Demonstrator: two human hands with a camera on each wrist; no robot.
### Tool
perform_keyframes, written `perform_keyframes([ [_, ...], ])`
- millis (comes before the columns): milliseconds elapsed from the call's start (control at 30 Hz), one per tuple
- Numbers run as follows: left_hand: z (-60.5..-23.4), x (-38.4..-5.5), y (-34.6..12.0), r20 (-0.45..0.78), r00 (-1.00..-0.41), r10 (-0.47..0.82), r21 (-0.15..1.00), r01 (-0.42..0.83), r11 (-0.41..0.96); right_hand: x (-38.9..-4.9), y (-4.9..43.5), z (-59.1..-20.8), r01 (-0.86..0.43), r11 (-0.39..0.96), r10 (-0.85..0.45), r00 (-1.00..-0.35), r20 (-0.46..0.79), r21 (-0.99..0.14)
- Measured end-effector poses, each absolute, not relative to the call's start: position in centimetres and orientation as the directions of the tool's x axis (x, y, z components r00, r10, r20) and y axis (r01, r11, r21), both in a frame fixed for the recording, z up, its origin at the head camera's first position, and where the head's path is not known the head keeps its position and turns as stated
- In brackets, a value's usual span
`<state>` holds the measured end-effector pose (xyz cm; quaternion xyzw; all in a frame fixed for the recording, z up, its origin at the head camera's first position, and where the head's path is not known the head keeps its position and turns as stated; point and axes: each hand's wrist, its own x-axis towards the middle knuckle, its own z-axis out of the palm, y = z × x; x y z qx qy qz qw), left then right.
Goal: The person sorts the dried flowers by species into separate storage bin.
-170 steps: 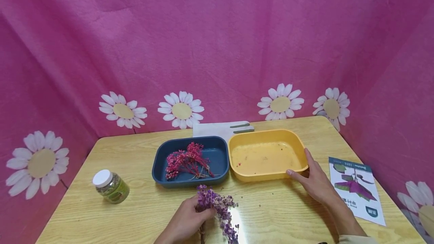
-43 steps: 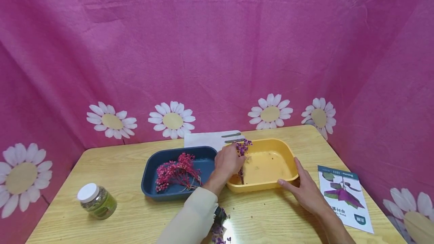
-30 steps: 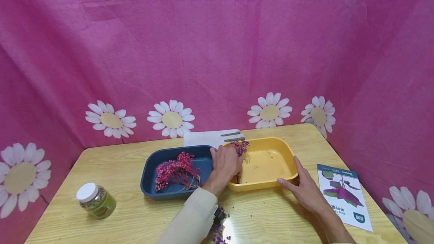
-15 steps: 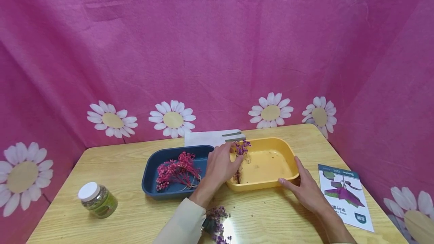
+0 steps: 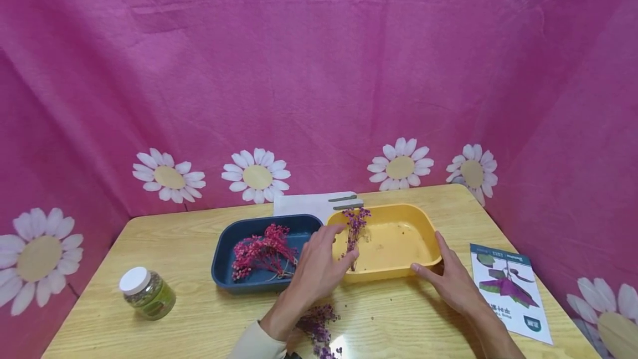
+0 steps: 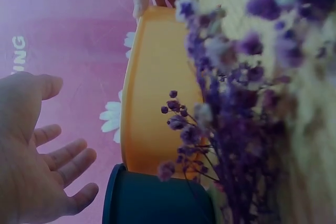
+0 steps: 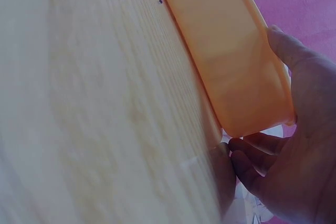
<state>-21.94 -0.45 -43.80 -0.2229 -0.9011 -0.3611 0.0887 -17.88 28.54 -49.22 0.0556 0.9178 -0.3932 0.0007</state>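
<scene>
My left hand (image 5: 319, 265) hovers at the left end of the yellow tray (image 5: 384, 277), fingers spread and holding nothing; the left wrist view shows its palm bare. A sprig of purple dried flowers (image 5: 356, 226) lies along that end inside the tray. At the tray's right near corner, my right hand (image 5: 456, 281) grips the wall, thumb at the rim and fingers bent against the end. More purple dried flowers (image 5: 321, 326) lie on the table beneath my left forearm, large in the left wrist view. Pink dried flowers (image 5: 264, 251) fill part of the blue tray (image 5: 219, 276).
The two trays stand side by side on a wooden table (image 5: 199, 314). A jar with a white lid (image 5: 149, 295) is at the left, a printed plant card (image 5: 513, 292) at the right. White paper (image 5: 299, 203) lies behind the trays, before a pink curtain (image 5: 319, 98).
My left hand has brought a purple sprig from the table into the yellow tray, let it go and drawn back toward me. My right hand has kept its hold on the tray.
</scene>
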Motion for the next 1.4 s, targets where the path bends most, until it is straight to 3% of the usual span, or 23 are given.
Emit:
perform_keyframes([
  [300, -44.3, -19.8, -2.4, 0.349, -0.869, 0.35, 0.582, 0.494, 0.646, -17.9, 28.6, -49.3, 0.092, 0.683, 0.097, -0.995, -0.035, -0.725],
  [767, -46.3, -17.8, -6.0, 0.325, -0.897, 0.299, 0.569, 0.438, 0.696, -18.0, 28.6, -49.4, 0.078, 0.67, 0.095, -0.995, -0.019, -0.738],
  [1033, -46.4, -16.6, -6.9, 0.455, -0.846, 0.279, 0.466, 0.493, 0.735, -18.1, 28.6, -49.2, 0.091, 0.677, 0.099, -0.995, -0.032, -0.73],
  [1400, -46.9, -15.8, -8.1, 0.365, -0.871, 0.328, 0.518, 0.483, 0.706, -18.0, 28.5, -49.2, 0.081, 0.68, 0.094, -0.995, -0.023, -0.728],
])
